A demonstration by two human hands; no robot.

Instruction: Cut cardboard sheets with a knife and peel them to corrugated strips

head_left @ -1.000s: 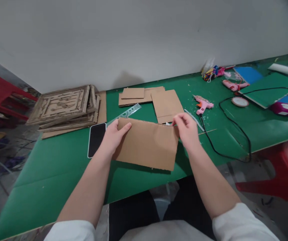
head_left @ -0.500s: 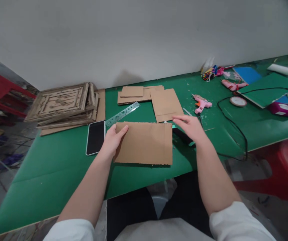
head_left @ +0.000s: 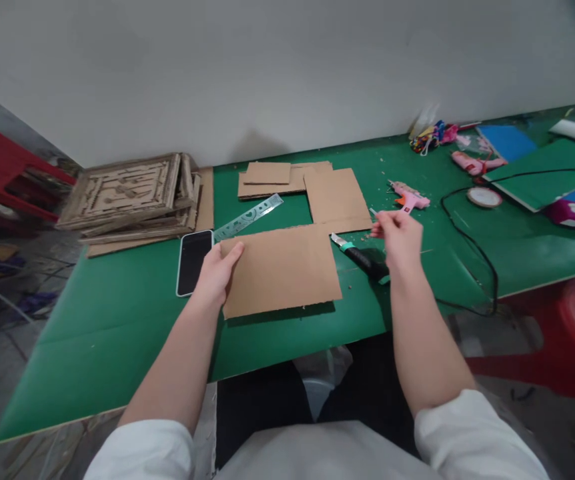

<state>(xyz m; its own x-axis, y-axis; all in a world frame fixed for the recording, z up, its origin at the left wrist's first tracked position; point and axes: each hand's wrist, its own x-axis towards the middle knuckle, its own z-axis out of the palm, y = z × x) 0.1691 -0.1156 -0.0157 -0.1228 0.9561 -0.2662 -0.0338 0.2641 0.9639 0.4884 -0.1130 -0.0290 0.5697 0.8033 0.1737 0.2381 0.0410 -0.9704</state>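
My left hand [head_left: 219, 270] grips the left edge of a rectangular cardboard piece [head_left: 281, 270], thumb on top, above the green table. The piece tilts a little, its right end free. To its right, my right hand [head_left: 400, 239] is closed in a pinch over the table. A thin pale stick [head_left: 373, 212] pokes out at its fingertips; the rest is hidden by the fingers. Below that hand lies a utility knife [head_left: 362, 260] with a black handle and bare blade. A pink glue gun [head_left: 410, 197] rests just beyond the hand.
A phone [head_left: 195, 263] and a clear green ruler [head_left: 250, 217] lie by my left hand. Stacked cardboard panels [head_left: 122, 190] stand at the left, more cardboard [head_left: 337, 197] at the back. A black cable [head_left: 472, 243], tape roll [head_left: 484, 197] and second glue gun [head_left: 472, 163] are at the right.
My right hand has gone from open fingers to a pinch on the thin pale stick, moving slightly right. The cardboard has turned slightly, its right end away from the knife, whose blade now shows.
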